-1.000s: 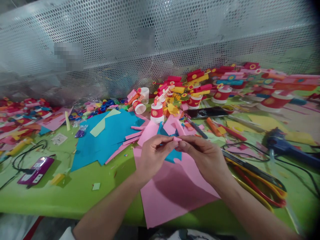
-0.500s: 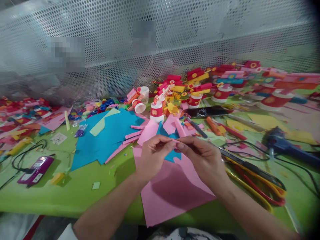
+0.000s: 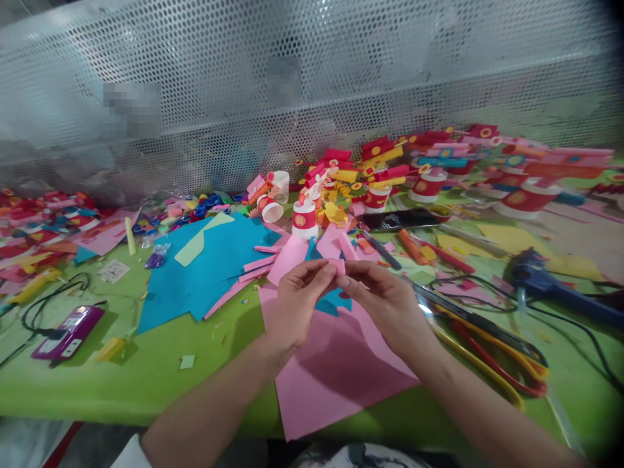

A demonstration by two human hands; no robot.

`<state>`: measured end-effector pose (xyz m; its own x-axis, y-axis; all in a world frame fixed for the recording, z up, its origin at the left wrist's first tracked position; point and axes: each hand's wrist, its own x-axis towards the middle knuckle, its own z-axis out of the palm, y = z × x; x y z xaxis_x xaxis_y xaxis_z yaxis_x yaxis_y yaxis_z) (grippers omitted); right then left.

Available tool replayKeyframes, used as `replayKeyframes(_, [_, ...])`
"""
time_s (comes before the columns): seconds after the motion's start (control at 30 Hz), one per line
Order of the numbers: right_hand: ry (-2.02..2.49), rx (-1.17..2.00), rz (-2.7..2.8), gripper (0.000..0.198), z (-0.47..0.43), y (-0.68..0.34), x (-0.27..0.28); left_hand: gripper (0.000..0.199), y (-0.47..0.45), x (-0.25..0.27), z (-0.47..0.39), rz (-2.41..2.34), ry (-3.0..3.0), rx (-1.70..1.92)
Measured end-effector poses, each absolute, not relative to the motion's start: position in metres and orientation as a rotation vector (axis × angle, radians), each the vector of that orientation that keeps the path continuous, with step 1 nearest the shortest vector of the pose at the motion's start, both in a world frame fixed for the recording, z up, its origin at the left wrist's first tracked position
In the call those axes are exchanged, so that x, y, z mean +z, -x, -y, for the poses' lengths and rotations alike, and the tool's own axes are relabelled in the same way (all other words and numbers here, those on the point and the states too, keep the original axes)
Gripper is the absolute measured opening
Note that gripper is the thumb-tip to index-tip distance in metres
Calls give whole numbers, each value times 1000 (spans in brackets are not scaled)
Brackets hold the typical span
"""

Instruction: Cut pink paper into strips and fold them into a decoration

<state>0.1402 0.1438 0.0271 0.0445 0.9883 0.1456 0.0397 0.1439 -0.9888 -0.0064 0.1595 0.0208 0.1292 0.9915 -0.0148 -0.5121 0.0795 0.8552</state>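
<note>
Green desk (image 3: 146,377) strewn with craft clutter. Blue paper sheets (image 3: 205,273) left of centre, pale green strip (image 3: 202,239) lying on top. Purple device (image 3: 68,331) with black cable near the left edge. Red-and-white paper cups (image 3: 305,220) and rolled coloured tubes (image 3: 385,159) at the back. Blue glue gun (image 3: 546,279) and red-and-yellow scissors (image 3: 492,351) on the right. Perforated metal screen (image 3: 341,78) behind.

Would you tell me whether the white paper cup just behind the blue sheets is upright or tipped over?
Tipped over: the white paper cup lies on its side on the green table, its open mouth turned toward the camera.
</note>
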Motion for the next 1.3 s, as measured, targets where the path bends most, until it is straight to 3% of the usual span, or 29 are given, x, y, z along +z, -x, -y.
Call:
replayKeyframes(0.13, [1173, 919, 1316, 29, -143, -142, 30, 28, 8, 21, -156, -765, -969, 1261])
replayKeyframes(0.27, [1198, 739, 1490, 14, -141, -143, 32, 32, 18, 31, -155, -908, -1527, 1256])
replayKeyframes(0.5, [1185, 501, 1645, 6, -138, -143, 35, 20, 34, 42, -166, -941, -2042, 1163])
replayKeyframes(0.8, [1182, 807, 1471, 33, -140, -142, 33, 21, 21, 28, -164, -897, -1436, 1265])
replayKeyframes(1.3, [1114, 480, 1694, 9, -142, -151, 31, 27, 25, 28, -164, -833, -1459, 1186])
